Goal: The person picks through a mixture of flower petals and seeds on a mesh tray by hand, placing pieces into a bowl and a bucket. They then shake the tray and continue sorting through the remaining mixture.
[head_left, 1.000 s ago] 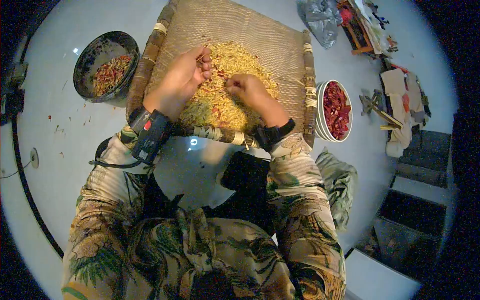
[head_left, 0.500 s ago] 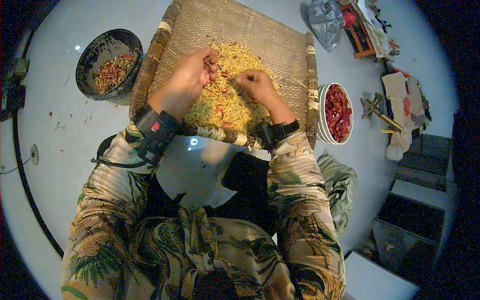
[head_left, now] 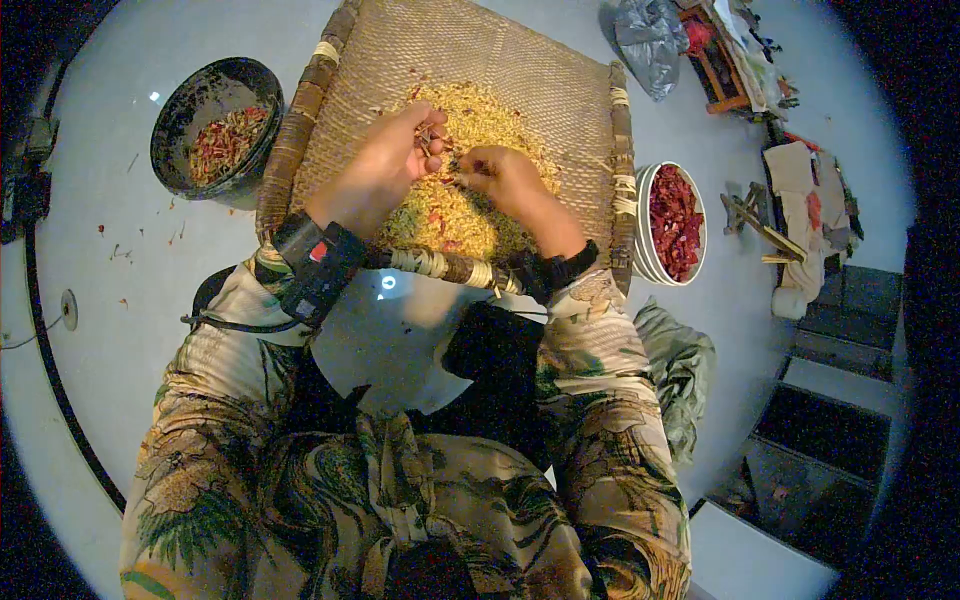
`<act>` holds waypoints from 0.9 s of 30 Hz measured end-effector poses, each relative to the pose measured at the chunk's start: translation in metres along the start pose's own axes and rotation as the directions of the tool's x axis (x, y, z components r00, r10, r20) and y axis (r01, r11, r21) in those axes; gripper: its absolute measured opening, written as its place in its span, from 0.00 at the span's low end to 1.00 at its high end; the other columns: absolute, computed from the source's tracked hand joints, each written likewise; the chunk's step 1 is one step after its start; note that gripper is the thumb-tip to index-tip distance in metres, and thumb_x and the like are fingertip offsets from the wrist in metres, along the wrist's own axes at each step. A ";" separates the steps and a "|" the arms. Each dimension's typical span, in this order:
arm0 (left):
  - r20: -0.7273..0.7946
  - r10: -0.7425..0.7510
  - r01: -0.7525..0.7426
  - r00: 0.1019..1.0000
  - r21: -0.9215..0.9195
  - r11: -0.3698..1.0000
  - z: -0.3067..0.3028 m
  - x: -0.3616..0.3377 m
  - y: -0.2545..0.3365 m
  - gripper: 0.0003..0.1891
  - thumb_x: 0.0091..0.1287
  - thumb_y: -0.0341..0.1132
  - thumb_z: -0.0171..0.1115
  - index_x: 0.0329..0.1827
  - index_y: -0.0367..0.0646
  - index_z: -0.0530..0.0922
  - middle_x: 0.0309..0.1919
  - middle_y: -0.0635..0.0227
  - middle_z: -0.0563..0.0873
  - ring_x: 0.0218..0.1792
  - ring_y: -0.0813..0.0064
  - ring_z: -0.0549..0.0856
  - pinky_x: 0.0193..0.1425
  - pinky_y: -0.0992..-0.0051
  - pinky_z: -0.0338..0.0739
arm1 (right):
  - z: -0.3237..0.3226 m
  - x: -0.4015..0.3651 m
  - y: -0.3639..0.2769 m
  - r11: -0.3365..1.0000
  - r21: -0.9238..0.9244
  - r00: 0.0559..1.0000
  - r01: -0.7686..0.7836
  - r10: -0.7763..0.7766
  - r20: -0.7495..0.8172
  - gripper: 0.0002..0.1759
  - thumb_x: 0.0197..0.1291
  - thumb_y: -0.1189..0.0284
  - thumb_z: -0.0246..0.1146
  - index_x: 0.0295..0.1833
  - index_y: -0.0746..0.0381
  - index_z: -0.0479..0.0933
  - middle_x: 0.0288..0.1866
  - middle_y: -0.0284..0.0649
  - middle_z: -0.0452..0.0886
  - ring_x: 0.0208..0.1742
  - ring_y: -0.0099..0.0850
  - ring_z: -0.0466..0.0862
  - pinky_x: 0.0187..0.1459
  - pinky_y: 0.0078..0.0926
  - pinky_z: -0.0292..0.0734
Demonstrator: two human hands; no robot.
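Over a woven winnowing tray (head_left: pixel 400 50) with wood-bound rims, both hands work close together. Yellow seeds (head_left: pixel 485 115), mixed with red flakes and bits, lie heaped on the weave. My left hand (head_left: pixel 395 150) is curled palm-up around several thin brown and reddish bits that look like dried chili stems (head_left: pixel 426 138). Just to its right, my right hand (head_left: pixel 505 180) has its fingers pinched together, tips near the left hand's fingers. Small dark bits show at those fingertips, too small to name.
Left of the tray stands a black bucket (head_left: pixel 170 140) with red and brown stem scraps. A stack of white buckets (head_left: pixel 648 255) with dried red chili pieces (head_left: pixel 676 220) is at the right. A grey plastic bag (head_left: pixel 645 45), a small wooden stool (head_left: pixel 750 215) and a green sack (head_left: pixel 675 370) lie around.
My right hand has moved left and slightly down, closer to the left hand. The left hand has shifted a little right and turned, so the stems in it show more.
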State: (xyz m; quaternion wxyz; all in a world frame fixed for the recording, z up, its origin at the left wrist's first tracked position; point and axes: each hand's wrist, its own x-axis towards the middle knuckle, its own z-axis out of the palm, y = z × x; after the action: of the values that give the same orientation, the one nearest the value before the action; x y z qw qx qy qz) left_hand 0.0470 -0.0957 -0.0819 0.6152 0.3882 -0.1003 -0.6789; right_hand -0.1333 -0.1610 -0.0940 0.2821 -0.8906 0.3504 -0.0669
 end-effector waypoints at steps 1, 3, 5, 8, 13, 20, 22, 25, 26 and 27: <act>0.022 0.077 -0.079 0.997 0.080 0.994 0.000 -0.004 0.001 0.12 0.67 0.39 0.48 0.37 0.39 0.73 0.27 0.70 0.75 0.25 0.78 0.74 0.25 0.77 0.70 | 0.009 -0.003 0.005 0.992 -0.103 0.996 0.072 -0.076 -0.040 0.10 0.48 0.72 0.65 0.37 0.62 0.78 0.30 0.46 0.79 0.34 0.41 0.79 0.38 0.33 0.72; 0.054 0.159 -0.166 0.986 0.154 0.974 -0.001 -0.009 0.002 0.11 0.67 0.38 0.49 0.37 0.39 0.73 0.26 0.70 0.75 0.24 0.78 0.73 0.24 0.78 0.69 | 0.021 -0.004 0.011 0.969 -0.240 0.998 0.057 -0.063 -0.017 0.09 0.47 0.72 0.65 0.35 0.62 0.77 0.30 0.46 0.79 0.34 0.43 0.78 0.38 0.34 0.72; 0.037 0.108 -0.110 0.993 0.067 0.992 -0.003 -0.004 0.002 0.10 0.67 0.38 0.49 0.37 0.39 0.73 0.26 0.70 0.75 0.24 0.78 0.73 0.24 0.78 0.69 | 0.024 -0.003 0.018 0.966 -0.255 0.999 0.036 -0.040 -0.011 0.09 0.47 0.71 0.65 0.35 0.62 0.77 0.30 0.45 0.79 0.33 0.42 0.78 0.37 0.33 0.72; 0.011 0.032 -0.032 0.999 -0.011 0.999 -0.012 0.007 -0.001 0.10 0.67 0.38 0.49 0.37 0.40 0.73 0.26 0.70 0.76 0.25 0.78 0.74 0.25 0.78 0.70 | 0.015 0.000 0.021 0.997 -0.065 0.998 -0.043 0.040 -0.041 0.09 0.49 0.69 0.65 0.34 0.62 0.77 0.29 0.43 0.79 0.30 0.37 0.79 0.34 0.32 0.73; -0.066 0.037 -0.032 0.997 0.064 0.997 -0.011 0.004 -0.001 0.12 0.68 0.42 0.49 0.39 0.42 0.72 0.27 0.68 0.76 0.27 0.75 0.76 0.26 0.75 0.74 | -0.009 0.014 -0.009 0.825 0.565 0.978 -0.022 0.134 -0.158 0.12 0.53 0.65 0.66 0.34 0.62 0.78 0.27 0.34 0.79 0.27 0.26 0.76 0.31 0.26 0.72; 0.017 0.023 -0.022 1.000 -0.085 0.996 -0.009 0.004 -0.001 0.15 0.69 0.44 0.47 0.39 0.40 0.71 0.28 0.66 0.76 0.27 0.74 0.76 0.26 0.73 0.74 | -0.009 0.014 -0.017 0.865 0.501 0.973 0.003 0.115 -0.203 0.12 0.53 0.65 0.64 0.36 0.62 0.78 0.29 0.38 0.80 0.29 0.29 0.78 0.34 0.28 0.73; 0.054 0.047 -0.043 0.997 -0.080 0.996 -0.016 0.012 -0.001 0.14 0.69 0.43 0.46 0.39 0.40 0.71 0.28 0.66 0.76 0.26 0.74 0.75 0.26 0.74 0.73 | 0.009 0.009 0.001 0.991 0.136 0.992 0.006 0.011 -0.129 0.12 0.53 0.65 0.63 0.37 0.62 0.78 0.31 0.44 0.81 0.30 0.36 0.79 0.35 0.32 0.74; 0.000 0.040 -0.040 0.999 -0.065 0.997 -0.014 0.007 0.005 0.13 0.69 0.41 0.46 0.38 0.40 0.71 0.28 0.67 0.75 0.26 0.75 0.74 0.25 0.76 0.72 | 0.029 0.004 0.004 0.985 -0.142 0.993 0.095 -0.104 -0.053 0.09 0.51 0.68 0.60 0.36 0.61 0.78 0.33 0.50 0.80 0.35 0.48 0.79 0.37 0.41 0.74; -0.017 0.034 -0.035 0.999 -0.055 0.998 -0.011 0.004 0.007 0.12 0.69 0.41 0.46 0.38 0.40 0.71 0.28 0.67 0.75 0.26 0.76 0.74 0.25 0.76 0.72 | 0.035 0.004 0.004 0.962 -0.250 0.993 0.110 -0.119 -0.023 0.09 0.51 0.68 0.59 0.35 0.61 0.78 0.32 0.50 0.80 0.36 0.49 0.79 0.37 0.43 0.74; -0.033 0.028 -0.030 0.999 -0.044 0.999 -0.008 0.002 0.008 0.12 0.69 0.40 0.47 0.38 0.40 0.71 0.28 0.67 0.75 0.26 0.76 0.74 0.25 0.77 0.72 | 0.040 0.005 0.004 0.962 -0.233 0.985 0.140 -0.158 -0.061 0.08 0.49 0.69 0.58 0.35 0.61 0.78 0.32 0.50 0.79 0.35 0.51 0.79 0.36 0.46 0.74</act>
State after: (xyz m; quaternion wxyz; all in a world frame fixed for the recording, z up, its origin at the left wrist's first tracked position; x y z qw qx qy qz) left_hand 0.0588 -0.0967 -0.0834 0.6349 0.3838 -0.0809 -0.6656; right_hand -0.1198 -0.1487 -0.1296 0.1582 -0.9376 0.2984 -0.0826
